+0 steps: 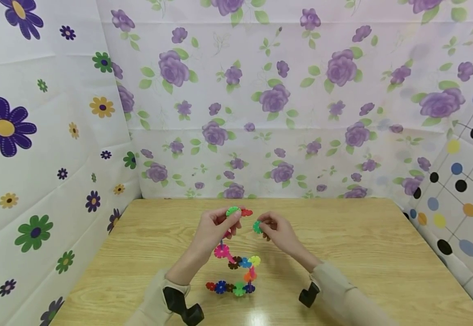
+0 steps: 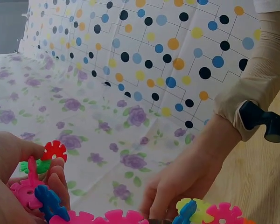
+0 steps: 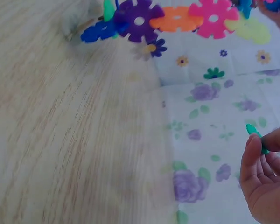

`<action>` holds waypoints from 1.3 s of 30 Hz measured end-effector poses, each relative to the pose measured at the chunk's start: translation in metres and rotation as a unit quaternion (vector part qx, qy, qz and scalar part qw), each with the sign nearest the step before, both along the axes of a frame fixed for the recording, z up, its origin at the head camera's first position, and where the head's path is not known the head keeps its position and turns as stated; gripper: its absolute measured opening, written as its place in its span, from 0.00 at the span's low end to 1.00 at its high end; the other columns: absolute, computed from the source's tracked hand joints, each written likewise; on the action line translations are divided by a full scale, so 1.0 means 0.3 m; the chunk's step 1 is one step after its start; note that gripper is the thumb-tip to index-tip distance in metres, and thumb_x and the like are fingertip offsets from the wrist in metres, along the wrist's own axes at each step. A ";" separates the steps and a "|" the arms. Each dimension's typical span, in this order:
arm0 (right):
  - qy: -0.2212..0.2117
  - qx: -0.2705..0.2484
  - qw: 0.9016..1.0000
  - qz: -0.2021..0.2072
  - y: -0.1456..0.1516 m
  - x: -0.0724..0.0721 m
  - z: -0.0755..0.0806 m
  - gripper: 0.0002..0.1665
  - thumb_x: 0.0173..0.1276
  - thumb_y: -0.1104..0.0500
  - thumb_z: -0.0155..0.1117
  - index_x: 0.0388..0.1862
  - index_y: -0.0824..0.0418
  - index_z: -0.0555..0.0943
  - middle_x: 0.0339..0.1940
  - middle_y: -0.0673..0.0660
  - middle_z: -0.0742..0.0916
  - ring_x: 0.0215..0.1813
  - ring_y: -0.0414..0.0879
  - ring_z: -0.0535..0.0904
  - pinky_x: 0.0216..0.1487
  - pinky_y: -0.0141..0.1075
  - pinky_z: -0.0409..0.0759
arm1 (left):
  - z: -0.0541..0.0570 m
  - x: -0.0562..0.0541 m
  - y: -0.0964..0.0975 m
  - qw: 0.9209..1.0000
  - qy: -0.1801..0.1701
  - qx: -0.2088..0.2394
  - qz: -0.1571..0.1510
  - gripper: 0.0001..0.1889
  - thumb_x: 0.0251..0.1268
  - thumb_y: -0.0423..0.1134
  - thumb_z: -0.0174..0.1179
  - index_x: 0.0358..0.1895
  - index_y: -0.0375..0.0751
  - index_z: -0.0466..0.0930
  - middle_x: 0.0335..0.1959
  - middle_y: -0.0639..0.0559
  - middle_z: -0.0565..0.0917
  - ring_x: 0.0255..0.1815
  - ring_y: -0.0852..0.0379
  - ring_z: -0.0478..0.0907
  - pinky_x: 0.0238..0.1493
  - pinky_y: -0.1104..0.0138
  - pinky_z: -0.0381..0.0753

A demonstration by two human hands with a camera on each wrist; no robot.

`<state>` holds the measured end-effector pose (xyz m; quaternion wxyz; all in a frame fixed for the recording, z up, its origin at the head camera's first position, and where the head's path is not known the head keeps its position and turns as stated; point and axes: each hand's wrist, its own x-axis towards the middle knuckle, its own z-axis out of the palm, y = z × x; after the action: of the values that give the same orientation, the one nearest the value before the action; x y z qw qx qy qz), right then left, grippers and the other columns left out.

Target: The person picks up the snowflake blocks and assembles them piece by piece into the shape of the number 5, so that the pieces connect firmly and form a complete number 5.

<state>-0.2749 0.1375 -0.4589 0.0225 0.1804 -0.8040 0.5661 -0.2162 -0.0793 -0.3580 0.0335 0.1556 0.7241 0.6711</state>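
Observation:
My left hand point(image 1: 213, 226) holds up one end of a chain of interlocking plastic flower discs. At that end are a green disc point(image 1: 232, 211), under my thumb, and a red disc point(image 1: 247, 212) pointing right. The chain winds down through a pink disc point(image 1: 221, 251), a yellow disc point(image 1: 254, 261) and an orange disc point(image 1: 249, 276) to a lower row with a dark blue disc point(image 1: 221, 287). Thumb and fingers of my right hand point(image 1: 279, 231) pinch a single teal-green disc point(image 1: 257, 227), a short gap to the right of the red one. In the right wrist view this disc point(image 3: 252, 129) appears edge-on.
A wood-grain table point(image 1: 342, 253) lies beneath both hands. Purple-flowered cloth point(image 1: 274, 97) hangs along its back edge, with a daisy-print cloth point(image 1: 57, 181) at left and a dotted cloth point(image 1: 456, 194) at right. Each wrist carries a black camera mount point(image 1: 309, 294).

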 end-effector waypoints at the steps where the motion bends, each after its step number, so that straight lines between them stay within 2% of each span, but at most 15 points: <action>1: 0.002 -0.004 1.000 0.000 0.001 0.007 0.007 0.09 0.74 0.60 0.56 0.48 0.61 0.78 0.35 0.61 0.83 0.31 0.64 0.78 0.28 0.34 0.80 | 0.001 0.001 0.000 1.000 -0.002 -0.001 0.001 0.15 0.70 0.46 0.57 0.40 0.35 0.82 0.23 0.57 0.81 0.23 0.60 0.73 0.27 0.73 0.73; 6: 0.013 -0.028 0.999 0.010 0.004 0.045 0.040 0.11 0.74 0.59 0.56 0.50 0.63 0.77 0.37 0.64 0.82 0.29 0.61 0.77 0.29 0.36 0.81 | 0.002 0.002 0.005 1.000 -0.006 0.000 0.001 0.15 0.72 0.45 0.56 0.46 0.36 0.83 0.25 0.56 0.81 0.25 0.60 0.74 0.28 0.73 0.74; 10: 0.023 -0.042 0.999 0.019 0.004 0.080 0.068 0.12 0.74 0.60 0.56 0.52 0.64 0.76 0.37 0.65 0.82 0.28 0.61 0.78 0.28 0.36 0.82 | 0.003 0.001 0.010 1.000 -0.007 0.002 0.002 0.15 0.73 0.44 0.54 0.45 0.35 0.83 0.25 0.55 0.80 0.25 0.59 0.74 0.28 0.74 0.74; 17: 0.043 -0.069 0.996 0.024 0.006 0.147 0.134 0.10 0.73 0.59 0.58 0.50 0.61 0.75 0.35 0.63 0.80 0.28 0.55 0.80 0.29 0.38 0.84 | 0.006 0.002 0.013 1.000 -0.018 0.008 0.003 0.17 0.73 0.43 0.54 0.45 0.30 0.82 0.24 0.54 0.79 0.25 0.59 0.73 0.28 0.73 0.74; 23: 0.092 -0.115 0.988 0.050 0.002 0.188 0.176 0.10 0.73 0.63 0.56 0.50 0.67 0.74 0.35 0.66 0.79 0.28 0.45 0.81 0.27 0.40 0.83 | 0.009 0.004 0.012 0.999 -0.020 0.025 -0.023 0.20 0.74 0.45 0.53 0.51 0.29 0.81 0.24 0.54 0.79 0.25 0.59 0.73 0.27 0.73 0.72; 26: 0.111 -0.137 0.982 0.062 0.000 0.204 0.187 0.10 0.73 0.66 0.55 0.50 0.69 0.73 0.35 0.66 0.78 0.29 0.41 0.81 0.27 0.38 0.83 | 0.007 0.007 0.013 0.999 -0.013 0.032 -0.034 0.20 0.74 0.45 0.52 0.50 0.28 0.81 0.24 0.55 0.79 0.25 0.60 0.73 0.27 0.73 0.72; 32: 0.143 -0.177 0.971 0.068 -0.007 0.226 0.206 0.10 0.72 0.69 0.54 0.49 0.73 0.70 0.33 0.64 0.79 0.29 0.43 0.84 0.28 0.38 0.84 | 0.004 0.012 0.018 0.998 -0.012 0.039 -0.041 0.17 0.74 0.43 0.51 0.35 0.31 0.80 0.24 0.57 0.80 0.25 0.61 0.74 0.28 0.73 0.76; 36: 0.140 -0.191 0.970 0.061 -0.012 0.241 0.226 0.10 0.71 0.68 0.56 0.48 0.72 0.71 0.34 0.59 0.80 0.29 0.43 0.85 0.30 0.37 0.85 | 0.007 0.012 0.022 0.998 -0.011 0.036 -0.047 0.17 0.74 0.44 0.52 0.42 0.31 0.82 0.25 0.55 0.81 0.26 0.60 0.74 0.28 0.72 0.76; 38: 0.138 -0.194 0.970 0.056 -0.013 0.248 0.234 0.10 0.71 0.68 0.56 0.48 0.71 0.71 0.34 0.58 0.80 0.29 0.46 0.85 0.30 0.37 0.85 | 0.007 0.011 0.024 0.998 -0.007 0.038 -0.056 0.17 0.74 0.44 0.52 0.41 0.32 0.83 0.25 0.55 0.81 0.26 0.60 0.74 0.27 0.73 0.75; 39: 0.136 -0.195 0.970 0.054 -0.013 0.252 0.237 0.10 0.71 0.68 0.57 0.48 0.70 0.71 0.34 0.58 0.81 0.29 0.46 0.85 0.30 0.36 0.85 | 0.007 0.011 0.025 0.997 -0.004 0.038 -0.061 0.18 0.74 0.44 0.52 0.42 0.30 0.83 0.25 0.55 0.81 0.26 0.60 0.74 0.27 0.73 0.75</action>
<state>-0.1995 0.1336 -0.3878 0.1356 0.2914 -0.6565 0.6824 -0.2130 -0.0719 -0.3559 0.0711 0.1976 0.6869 0.6957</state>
